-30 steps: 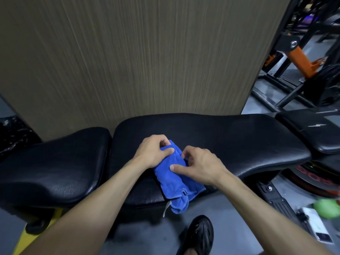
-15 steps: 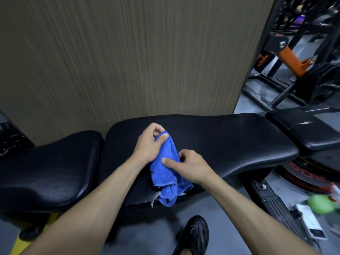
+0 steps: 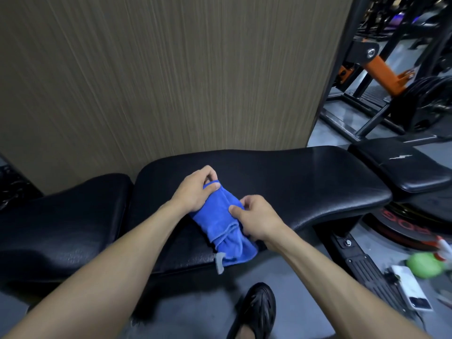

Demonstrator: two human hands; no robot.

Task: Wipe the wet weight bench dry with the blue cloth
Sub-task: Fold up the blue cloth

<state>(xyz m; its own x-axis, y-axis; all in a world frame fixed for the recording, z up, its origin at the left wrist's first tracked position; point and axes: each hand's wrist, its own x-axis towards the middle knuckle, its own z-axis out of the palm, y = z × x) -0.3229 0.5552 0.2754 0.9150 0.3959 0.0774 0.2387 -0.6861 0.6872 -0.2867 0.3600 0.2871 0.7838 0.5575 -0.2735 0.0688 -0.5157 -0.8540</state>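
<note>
Blue cloth [image 3: 221, 223] lies bunched on the black padded table [image 3: 305, 187], our left hand [image 3: 195, 190] pinching its far end and our right hand [image 3: 254, 217] gripping its middle, so we judge we're folding it, and next must press and sweep.

Your view: wood-grain panel [image 3: 159, 81] upright behind. Black shoe [image 3: 254, 311] on grey floor [image 3: 195, 307], bottom centre. Your right, low: green ball [image 3: 424, 266] near white phone [image 3: 409, 287]. Far right: second black pad [image 3: 401, 167] with white lightning mark; beyond it, black rack with orange bracket [image 3: 384, 73], stacked weight plates [image 3: 428, 104] just beside.
</note>
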